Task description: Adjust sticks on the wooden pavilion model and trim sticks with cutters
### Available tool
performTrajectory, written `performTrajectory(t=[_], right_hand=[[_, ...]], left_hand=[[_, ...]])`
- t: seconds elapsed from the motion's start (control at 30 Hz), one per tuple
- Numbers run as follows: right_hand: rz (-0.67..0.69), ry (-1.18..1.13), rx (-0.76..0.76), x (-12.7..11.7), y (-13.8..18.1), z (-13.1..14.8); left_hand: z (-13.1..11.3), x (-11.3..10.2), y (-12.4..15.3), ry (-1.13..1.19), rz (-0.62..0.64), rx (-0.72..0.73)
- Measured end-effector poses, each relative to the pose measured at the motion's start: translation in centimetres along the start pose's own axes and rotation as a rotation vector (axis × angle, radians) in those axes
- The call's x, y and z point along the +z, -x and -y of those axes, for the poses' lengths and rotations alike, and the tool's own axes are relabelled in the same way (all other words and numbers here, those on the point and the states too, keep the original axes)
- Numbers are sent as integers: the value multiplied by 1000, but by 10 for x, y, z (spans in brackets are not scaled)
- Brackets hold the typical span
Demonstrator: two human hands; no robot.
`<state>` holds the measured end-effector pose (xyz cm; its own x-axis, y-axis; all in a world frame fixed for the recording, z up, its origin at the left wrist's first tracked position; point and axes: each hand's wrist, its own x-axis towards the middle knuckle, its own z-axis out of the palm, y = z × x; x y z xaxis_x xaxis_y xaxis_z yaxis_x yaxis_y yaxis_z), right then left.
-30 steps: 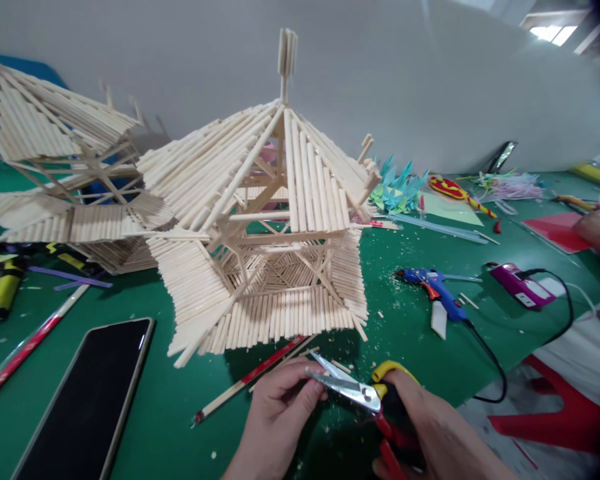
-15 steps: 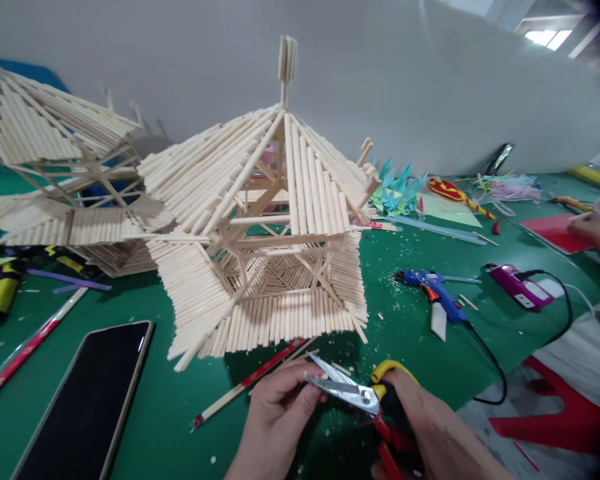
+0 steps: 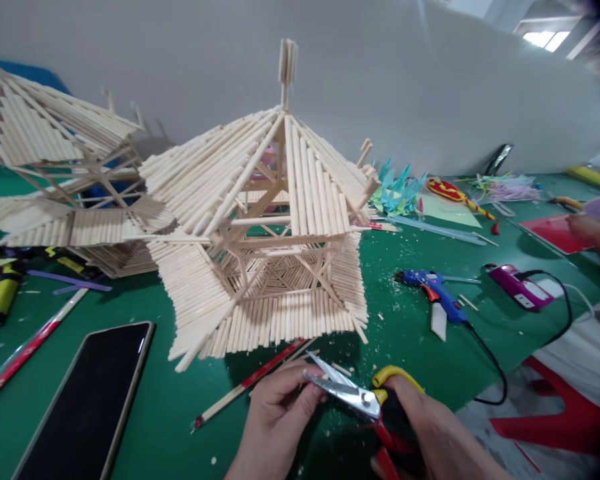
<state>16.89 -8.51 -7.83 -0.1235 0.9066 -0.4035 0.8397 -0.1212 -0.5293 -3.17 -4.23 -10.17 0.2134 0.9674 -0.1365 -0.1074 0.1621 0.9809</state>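
Note:
My right hand (image 3: 437, 433) grips red-and-yellow-handled scissors (image 3: 355, 393), blades slightly parted and pointing left. My left hand (image 3: 275, 417) is pinched at the blade tips, apparently holding a small stick piece that I cannot make out clearly. Both hands hover low over the green table (image 3: 180, 407), just in front of a two-tier pagoda roof model (image 3: 260, 227) built from pale wooden sticks. Red-and-white chopsticks (image 3: 250, 383) lie under the model's front edge, beside my left hand.
A second stick model (image 3: 55, 173) stands at the left. A black phone (image 3: 87, 400) lies front left. A blue glue gun (image 3: 437, 297) and a purple one (image 3: 520, 285) lie at the right, with cords. Paper cranes (image 3: 397, 190) sit behind. Another person's hand (image 3: 597, 233) is far right.
The view has dipped very slightly. The scissor blades shifted a little at my left fingertips; both hands stay in the same place.

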Motion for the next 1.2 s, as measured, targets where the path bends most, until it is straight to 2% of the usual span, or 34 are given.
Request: performTrajectory(t=[0.2, 0.33, 0.6, 0.8, 1.03, 1.2], right_hand=[[-70, 9, -11, 11, 1, -8], [-83, -18, -14, 9, 4, -6], [-18, -58, 9, 0, 4, -1], [41, -47, 10, 2, 2, 2], [-117, -23, 49, 27, 3, -15], [-152, 49, 1, 28, 4, -21]], left_hand=[[1, 0, -1, 2, 18, 5], [3, 0, -1, 8, 12, 11], [5, 1, -1, -16, 4, 52], [2, 1, -4, -72, 7, 160], [-2, -1, -3, -169, 51, 227], [-2, -2, -4, -183, 73, 294]])
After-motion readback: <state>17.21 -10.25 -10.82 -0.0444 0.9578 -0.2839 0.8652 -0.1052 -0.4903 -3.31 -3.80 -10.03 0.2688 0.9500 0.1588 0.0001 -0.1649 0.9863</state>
